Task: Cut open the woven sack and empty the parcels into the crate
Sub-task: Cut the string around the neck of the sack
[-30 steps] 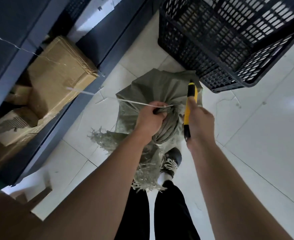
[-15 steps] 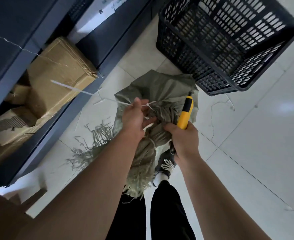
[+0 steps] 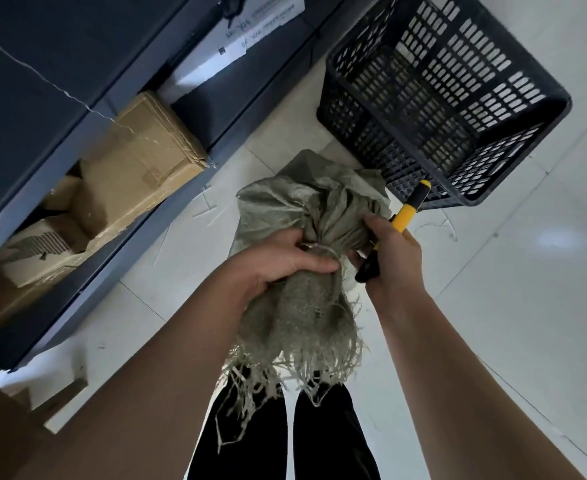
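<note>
Head view | your left hand (image 3: 278, 261) is closed round the sack (image 3: 305, 216) neck at the tie (image 3: 323, 250), on the floor beside the crate (image 3: 513, 174) | right hand (image 3: 389, 258) grips the knife (image 3: 401, 220), blade apparently hidden | cut away from your fingers, keep the neck taut.

Bare tiled floor (image 3: 513, 271) lies open to the right of the woven sack (image 3: 305, 209), giving a hand free passage there. Ahead and right, the black slatted crate (image 3: 458, 98) stands just beside the sack, its open top unobstructed. To the left, dark shelving (image 3: 87, 109) packed with cardboard boxes (image 3: 139, 164) hems the side, leaving a narrow strip of floor between shelf and sack.
</note>
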{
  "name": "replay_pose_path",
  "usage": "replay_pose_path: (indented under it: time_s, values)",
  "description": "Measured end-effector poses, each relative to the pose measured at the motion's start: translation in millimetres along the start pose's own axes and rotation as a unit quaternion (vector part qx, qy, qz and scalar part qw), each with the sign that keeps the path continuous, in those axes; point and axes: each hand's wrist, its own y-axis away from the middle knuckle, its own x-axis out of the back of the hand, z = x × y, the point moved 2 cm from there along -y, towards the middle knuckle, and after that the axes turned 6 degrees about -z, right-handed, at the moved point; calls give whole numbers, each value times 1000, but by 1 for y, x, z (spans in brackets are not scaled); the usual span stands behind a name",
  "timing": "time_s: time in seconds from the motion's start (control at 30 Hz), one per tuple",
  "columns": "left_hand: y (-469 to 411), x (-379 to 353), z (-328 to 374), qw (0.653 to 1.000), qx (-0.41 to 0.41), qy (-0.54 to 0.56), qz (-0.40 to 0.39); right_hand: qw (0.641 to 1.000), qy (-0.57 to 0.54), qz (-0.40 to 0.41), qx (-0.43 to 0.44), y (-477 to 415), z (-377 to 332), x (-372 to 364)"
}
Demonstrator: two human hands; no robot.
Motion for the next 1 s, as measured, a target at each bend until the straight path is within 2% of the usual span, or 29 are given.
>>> replay_pose_path:
  time_s: [0.1, 0.2, 0.3, 0.4, 0.53, 0.6, 0.63, 0.67, 0.73, 0.77, 0.8, 0.87, 1.0]
  values:
    - [8, -3, 5, 997, -46, 21, 62, 1000, 9, -16, 4, 10, 0, -1]
    - [16, -11, 10, 987, -87, 89, 101, 999, 45, -28, -6, 24, 4, -1]
    - [20, -17, 16, 977, -120, 112, 134, 994, 74, -71, -27, 42, 3, -5]
    - [27, -18, 21, 974, -122, 120, 146, 989, 85, -116, -16, 55, -1, -9]
    - [34, -19, 19, 974, -119, 140, 131, 989, 119, -86, -3, 58, -6, -9]
    - [39, -23, 21, 973, -145, 77, 162, 990, 125, -68, 8, 59, -8, -10]
    - [44, -26, 23, 966, -160, 21, 203, 990, 129, -56, 19, 60, -10, -11]
    - [47, -26, 24, 948, -168, -51, 264, 989, 136, -44, 33, 60, -10, -11]
    - [58, -28, 31, 886, -187, -191, 380, 986, 152, -30, 62, 62, -11, -12]
    - [60, -31, 34, 869, -208, -220, 390, 983, 161, -29, 78, 63, -11, -14]
    - [59, -33, 37, 872, -226, -226, 371, 980, 172, -30, 92, 63, -11, -15]
    - [58, -38, 40, 905, -218, -183, 316, 973, 197, -25, 114, 64, -13, -17]
    - [56, -42, 42, 932, -165, -136, 292, 966, 226, -26, 123, 65, -18, -15]
